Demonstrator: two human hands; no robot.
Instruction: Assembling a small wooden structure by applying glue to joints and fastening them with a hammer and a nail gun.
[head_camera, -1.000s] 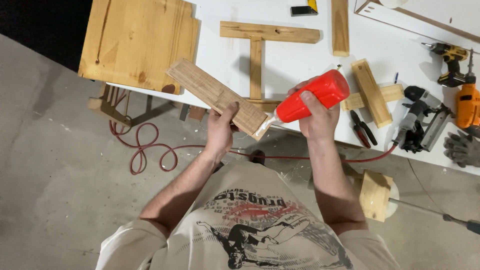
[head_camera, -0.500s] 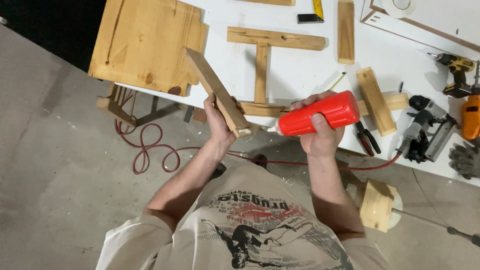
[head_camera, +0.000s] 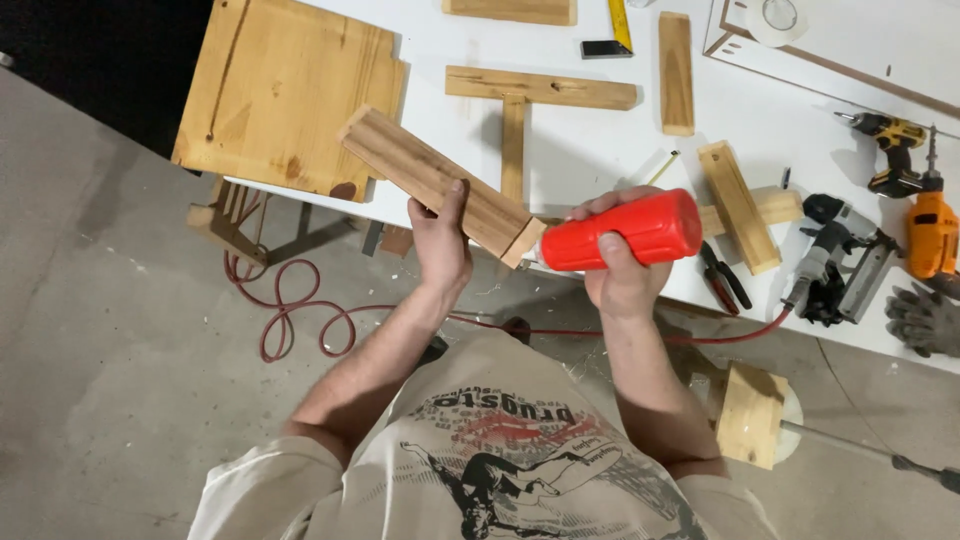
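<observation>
Wooden slat (head_camera: 440, 182) is gripped in left hand (head_camera: 440, 240) above the desk (head_camera: 600, 150), right hand (head_camera: 620, 275) clasping red glue bottle (head_camera: 625, 230), nozzle apparently touching slat's end; next, a steady squeeze.

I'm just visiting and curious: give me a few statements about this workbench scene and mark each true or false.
1. The left hand holds a wood block. True.
2. The right hand grips a blue bottle. False: the bottle is red.
3. The bottle's tip points at the block's end. True.
4. The pliers lie on the floor. False: they lie on the white table.
5. A red hose loops on the floor. True.
</observation>
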